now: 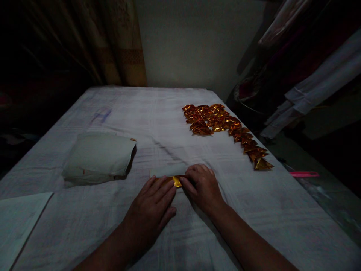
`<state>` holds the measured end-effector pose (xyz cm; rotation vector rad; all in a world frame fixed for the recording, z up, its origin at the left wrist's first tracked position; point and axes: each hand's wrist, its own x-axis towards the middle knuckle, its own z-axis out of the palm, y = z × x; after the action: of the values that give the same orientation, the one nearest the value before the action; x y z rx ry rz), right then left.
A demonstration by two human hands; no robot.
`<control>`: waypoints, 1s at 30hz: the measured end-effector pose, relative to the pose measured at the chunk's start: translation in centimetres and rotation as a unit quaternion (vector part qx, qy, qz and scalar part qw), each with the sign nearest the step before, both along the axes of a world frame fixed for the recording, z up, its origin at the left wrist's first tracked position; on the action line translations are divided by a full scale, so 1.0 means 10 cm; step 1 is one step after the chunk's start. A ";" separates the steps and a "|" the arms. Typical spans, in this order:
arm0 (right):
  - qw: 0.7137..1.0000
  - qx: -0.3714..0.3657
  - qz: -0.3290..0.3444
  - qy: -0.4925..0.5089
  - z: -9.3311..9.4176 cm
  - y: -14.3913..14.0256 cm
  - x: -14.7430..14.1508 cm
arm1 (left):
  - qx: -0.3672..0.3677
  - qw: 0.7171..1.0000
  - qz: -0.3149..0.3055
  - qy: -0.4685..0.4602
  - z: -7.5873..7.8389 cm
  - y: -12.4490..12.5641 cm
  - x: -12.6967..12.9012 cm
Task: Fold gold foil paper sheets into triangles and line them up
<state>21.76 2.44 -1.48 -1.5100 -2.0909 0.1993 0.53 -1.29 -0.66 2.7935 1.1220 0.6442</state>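
Now presses folded, pale-backed gold foil paper (177,182) beneath the flat, unclenched left hand (153,205); pinches its right end between thumb and bent fingers of the right hand (204,187).

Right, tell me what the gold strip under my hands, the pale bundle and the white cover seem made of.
Gold strip: probably metallic foil or foil-faced paper, glossy, given its bright yellow glint.
Pale bundle: likely paper, matte, judging by its shineless top; cloth can't be ruled out.
White cover: apparently fabric, dull, with faint plaid lines and soft wrinkles.
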 end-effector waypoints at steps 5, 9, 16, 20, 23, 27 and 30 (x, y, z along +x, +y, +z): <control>1.000 -0.002 0.002 0.003 -0.01 0.00 0.00 | -0.001 1.000 -0.001 0.014 -0.07 -0.09 0.04; 1.000 0.004 0.004 0.008 -0.02 0.00 0.00 | -0.011 1.000 -0.006 0.013 -0.07 -0.09 0.02; 1.000 -0.001 -0.004 0.003 -0.01 0.00 -0.01 | -0.009 1.000 -0.001 0.024 -0.06 -0.09 0.02; 1.000 0.000 -0.003 0.001 -0.01 0.00 -0.01 | -0.027 0.999 0.003 0.030 -0.06 -0.09 0.02; 1.000 -0.001 -0.005 -0.002 0.00 0.00 -0.01 | -0.035 0.999 0.004 0.031 -0.07 -0.09 0.02; 1.000 0.001 -0.008 -0.007 0.00 0.00 -0.02 | -0.037 0.999 0.009 0.028 -0.08 -0.09 0.02; 1.000 -0.007 -0.012 -0.012 0.01 0.00 -0.03 | -0.042 0.999 0.013 0.032 -0.09 -0.10 0.03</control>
<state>21.49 2.41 -1.41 -1.5532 -2.0931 0.1886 0.80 -2.26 -1.57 2.7500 1.1711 0.5010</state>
